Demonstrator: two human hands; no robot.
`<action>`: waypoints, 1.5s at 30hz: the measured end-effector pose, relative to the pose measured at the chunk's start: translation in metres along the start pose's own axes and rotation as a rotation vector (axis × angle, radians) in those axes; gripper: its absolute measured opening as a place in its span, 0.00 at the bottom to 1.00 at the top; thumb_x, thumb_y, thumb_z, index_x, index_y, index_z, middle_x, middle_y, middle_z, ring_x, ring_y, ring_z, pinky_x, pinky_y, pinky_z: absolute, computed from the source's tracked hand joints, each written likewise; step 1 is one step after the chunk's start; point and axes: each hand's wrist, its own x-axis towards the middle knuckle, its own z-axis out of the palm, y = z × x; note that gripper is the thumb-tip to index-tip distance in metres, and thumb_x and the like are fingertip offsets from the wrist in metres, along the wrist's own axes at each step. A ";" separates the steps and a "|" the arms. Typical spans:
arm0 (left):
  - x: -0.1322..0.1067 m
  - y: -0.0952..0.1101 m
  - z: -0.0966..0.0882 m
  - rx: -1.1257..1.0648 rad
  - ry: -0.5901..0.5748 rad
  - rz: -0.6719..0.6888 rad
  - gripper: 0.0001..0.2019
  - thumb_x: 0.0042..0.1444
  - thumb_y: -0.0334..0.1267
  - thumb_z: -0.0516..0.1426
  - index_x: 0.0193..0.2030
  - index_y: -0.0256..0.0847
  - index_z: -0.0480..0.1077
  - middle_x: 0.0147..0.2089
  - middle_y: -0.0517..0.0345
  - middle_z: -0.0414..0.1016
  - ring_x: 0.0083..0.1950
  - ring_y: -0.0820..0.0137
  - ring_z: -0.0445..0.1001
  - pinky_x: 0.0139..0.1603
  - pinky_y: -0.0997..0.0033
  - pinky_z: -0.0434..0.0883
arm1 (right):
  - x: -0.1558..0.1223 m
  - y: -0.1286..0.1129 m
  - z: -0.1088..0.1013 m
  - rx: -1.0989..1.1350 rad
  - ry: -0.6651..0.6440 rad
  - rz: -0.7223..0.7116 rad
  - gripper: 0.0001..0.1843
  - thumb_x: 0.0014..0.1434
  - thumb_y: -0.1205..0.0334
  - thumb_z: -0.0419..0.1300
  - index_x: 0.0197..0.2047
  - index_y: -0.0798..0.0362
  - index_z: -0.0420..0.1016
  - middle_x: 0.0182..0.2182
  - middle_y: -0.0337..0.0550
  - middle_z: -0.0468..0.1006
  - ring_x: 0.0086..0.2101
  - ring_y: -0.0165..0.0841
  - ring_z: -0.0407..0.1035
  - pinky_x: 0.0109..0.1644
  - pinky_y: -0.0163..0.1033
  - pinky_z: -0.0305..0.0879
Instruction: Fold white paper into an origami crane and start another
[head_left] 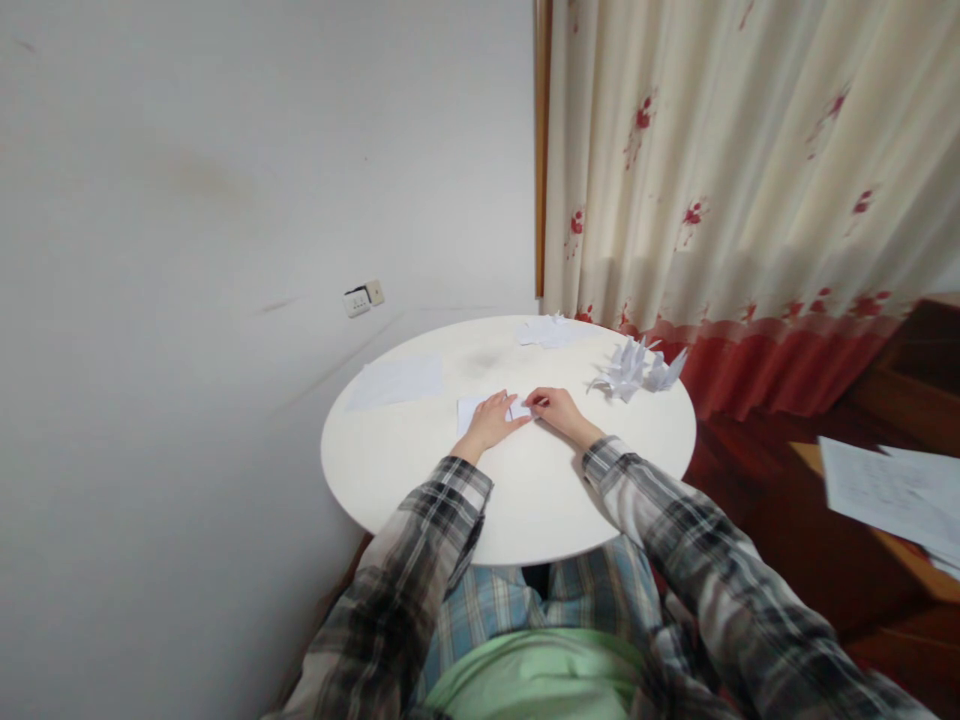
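A small piece of white paper (466, 412) lies on the round white table (525, 510), partly hidden under my hands. My left hand (493, 418) rests flat on it with the fingers stretched out. At the paper's right end, my right hand (553, 408) is closed, its thumb and fingers pinching the edge. A dark line shows across the paper between the two hands. To the right of my right hand sits a cluster of folded white paper pieces (628, 370) with pointed tips.
White paper sheets (397, 382) lie at the table's left, and more paper (546, 331) at its far edge. A wall socket (357, 303) is behind. A patterned curtain (720, 200) hangs at the back right. Written sheets (889, 490) lie on brown furniture at the right.
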 end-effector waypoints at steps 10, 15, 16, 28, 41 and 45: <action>0.002 -0.003 0.002 -0.011 0.058 -0.017 0.30 0.55 0.54 0.47 0.59 0.36 0.58 0.63 0.44 0.55 0.64 0.62 0.54 0.62 0.63 0.52 | 0.003 0.004 0.001 -0.086 0.052 0.072 0.14 0.47 0.75 0.52 0.32 0.55 0.75 0.30 0.41 0.77 0.31 0.28 0.69 0.40 0.32 0.63; 0.002 -0.004 0.003 0.024 0.049 -0.008 0.26 0.58 0.49 0.45 0.59 0.37 0.58 0.64 0.46 0.53 0.64 0.62 0.53 0.61 0.62 0.52 | 0.002 0.005 0.000 -0.129 0.026 0.093 0.15 0.46 0.76 0.51 0.33 0.55 0.75 0.31 0.42 0.77 0.32 0.29 0.69 0.40 0.32 0.62; 0.002 -0.004 0.003 0.033 0.046 -0.006 0.24 0.59 0.47 0.44 0.59 0.37 0.58 0.64 0.47 0.53 0.63 0.62 0.54 0.61 0.63 0.53 | 0.002 0.004 -0.001 -0.134 0.020 0.092 0.15 0.46 0.76 0.51 0.33 0.55 0.75 0.31 0.42 0.77 0.32 0.29 0.69 0.40 0.32 0.62; 0.004 -0.006 0.004 0.089 0.015 -0.004 0.22 0.60 0.39 0.42 0.59 0.37 0.58 0.63 0.48 0.55 0.63 0.64 0.54 0.62 0.62 0.53 | 0.001 0.001 -0.005 -0.255 0.035 0.201 0.14 0.47 0.73 0.52 0.36 0.55 0.74 0.32 0.42 0.76 0.32 0.29 0.67 0.38 0.31 0.59; 0.003 -0.005 0.002 0.075 0.039 -0.007 0.21 0.59 0.40 0.43 0.58 0.38 0.59 0.63 0.50 0.57 0.63 0.66 0.55 0.62 0.64 0.53 | -0.003 -0.014 -0.010 -0.392 0.009 0.400 0.13 0.55 0.57 0.51 0.38 0.51 0.73 0.32 0.42 0.77 0.33 0.31 0.69 0.34 0.32 0.57; 0.003 -0.004 0.002 0.069 0.045 -0.001 0.21 0.59 0.40 0.43 0.58 0.37 0.59 0.62 0.49 0.57 0.63 0.66 0.55 0.62 0.64 0.53 | -0.002 -0.012 -0.010 -0.362 0.014 0.373 0.12 0.55 0.59 0.52 0.39 0.51 0.73 0.31 0.42 0.77 0.32 0.31 0.69 0.33 0.32 0.57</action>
